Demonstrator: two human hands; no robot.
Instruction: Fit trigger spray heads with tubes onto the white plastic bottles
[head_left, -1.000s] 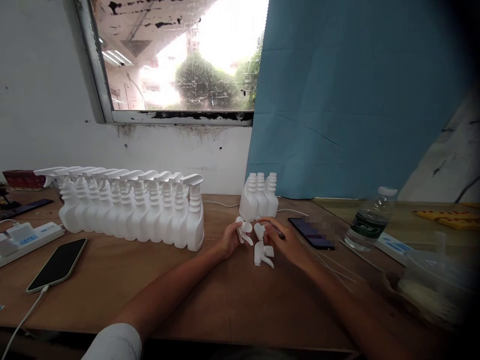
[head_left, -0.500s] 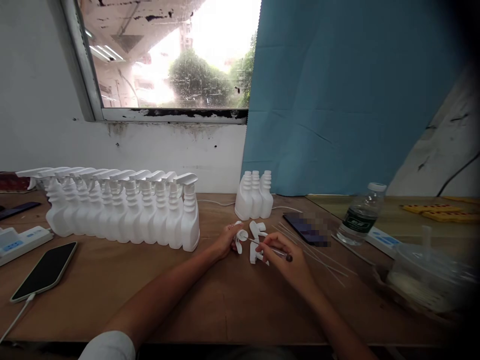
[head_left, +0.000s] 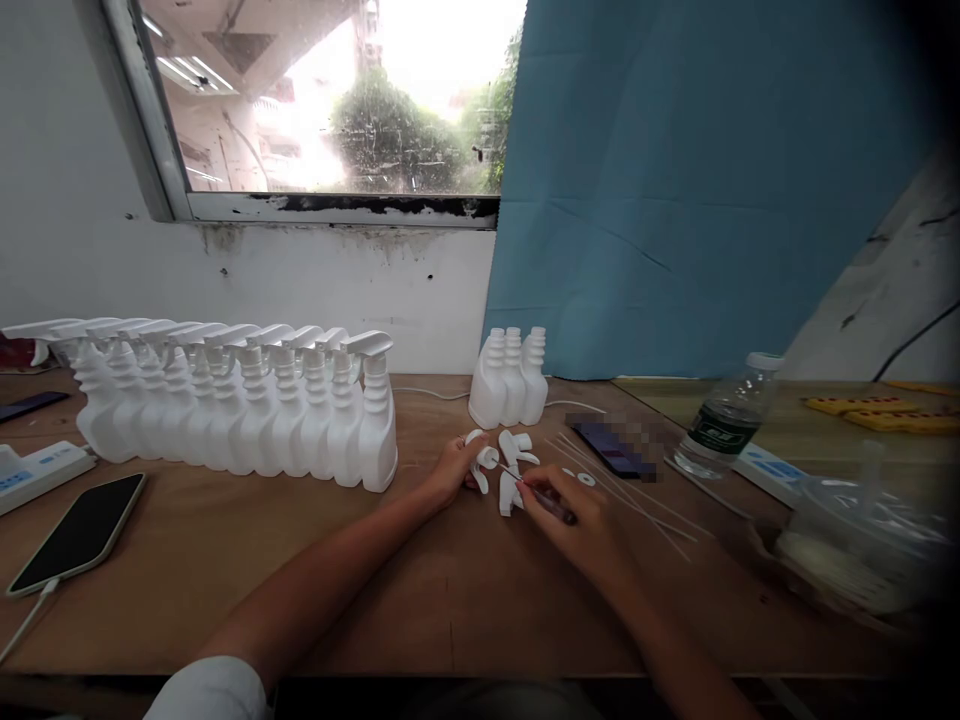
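My left hand (head_left: pixel 452 470) is closed around a white trigger spray head (head_left: pixel 486 457), its round collar turned toward the right. In my right hand (head_left: pixel 577 510) is a small screwdriver (head_left: pixel 557 508) with a dark handle, gripped between thumb and fingers. Its thin shaft points left, and the tip meets the collar opening; how deep it goes I cannot tell. Loose trigger spray heads (head_left: pixel 513 450) lie on the table between my hands, partly behind the tool. White washers (head_left: pixel 586 479) and several thin white tubes (head_left: pixel 626 492) lie beyond my right hand.
A row of white spray bottles (head_left: pixel 379 440) with heads fitted stands at left; a few headless bottles (head_left: pixel 491 390) stand at the back. Phones (head_left: pixel 79 535), power strips (head_left: pixel 45 470), a water bottle (head_left: pixel 721 425) and a lidded plastic cup (head_left: pixel 847 550) are on the wooden table (head_left: pixel 405 620).
The spray head has tilted slightly in my left hand. My right hand has shifted a little, and white washers beyond it now show. The whole view has moved slightly.
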